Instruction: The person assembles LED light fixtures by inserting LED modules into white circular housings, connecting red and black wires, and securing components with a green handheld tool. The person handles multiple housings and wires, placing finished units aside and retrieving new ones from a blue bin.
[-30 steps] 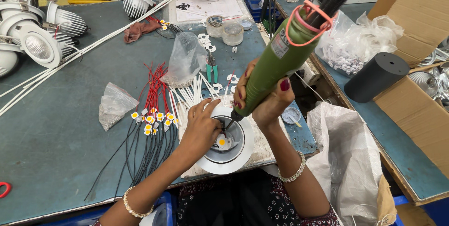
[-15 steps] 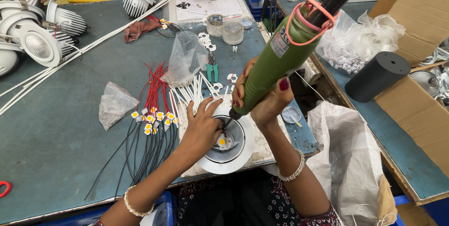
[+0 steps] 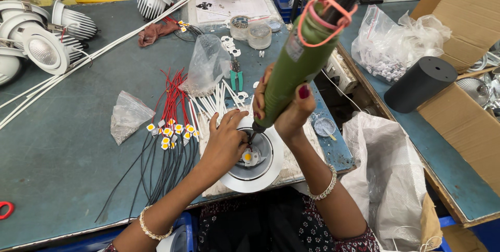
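On the blue-grey table (image 3: 62, 142), the round white lamp housing (image 3: 255, 171) sits at 6 o'clock, left hand (image 3: 226, 140) gripping its rim while right hand (image 3: 289, 108) clamps the green electric screwdriver (image 3: 299, 62), tip down inside.

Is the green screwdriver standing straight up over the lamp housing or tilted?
Tilted. The green screwdriver leans up and to the right from its tip inside the round lamp housing; the right hand grips its lower body.

green screwdriver (image 3: 297, 69) tilted, tip in white downlight (image 3: 255, 161)
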